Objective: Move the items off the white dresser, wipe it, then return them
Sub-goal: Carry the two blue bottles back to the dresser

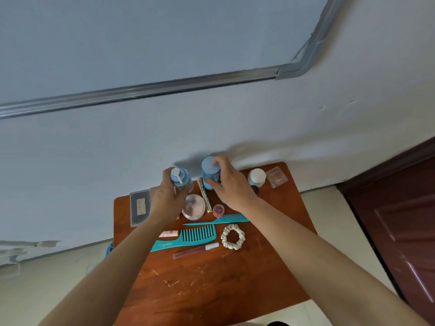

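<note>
While upright — jar [208, 170] within right hand [231, 187]

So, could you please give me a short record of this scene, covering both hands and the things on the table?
left hand: grips pump bottle
right hand: grips blue bottle
surface: brown wooden table
middle of table: wide comb, tail comb, scrunchie, lip gloss tube
back right: white jar, pink case
bottles lifted: cannot tell
</note>
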